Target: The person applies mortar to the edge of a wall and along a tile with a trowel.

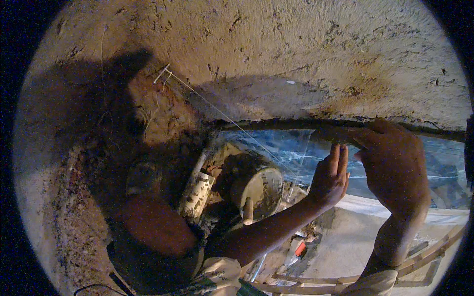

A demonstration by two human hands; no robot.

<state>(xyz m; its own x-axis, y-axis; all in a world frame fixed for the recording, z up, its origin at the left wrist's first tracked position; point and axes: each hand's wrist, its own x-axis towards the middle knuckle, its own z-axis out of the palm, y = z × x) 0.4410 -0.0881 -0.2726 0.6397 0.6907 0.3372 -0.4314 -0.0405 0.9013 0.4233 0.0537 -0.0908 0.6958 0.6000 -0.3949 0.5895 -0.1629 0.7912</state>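
Observation:
My left hand (331, 175) has straight fingers, their tips against a blue marble-patterned panel (442, 158), just below a dark seam (439, 133). To its right, my right hand (390, 167) is at the panel's top edge; its fingertips are in shadow, so I cannot tell whether they hold anything. Rough beige plaster (321, 49) lies above the seam. A thin white string (207, 101) runs diagonally from a small pale crosspiece (163, 73) down across the panel.
A cylindrical container (261, 187) and a spotted white tube (196, 195) sit left of my left forearm. A small red object (299, 248) is below it. Curved pale strips (321, 281) cross the lower right. A shadowed, crumbly wall (74, 187) fills the left side.

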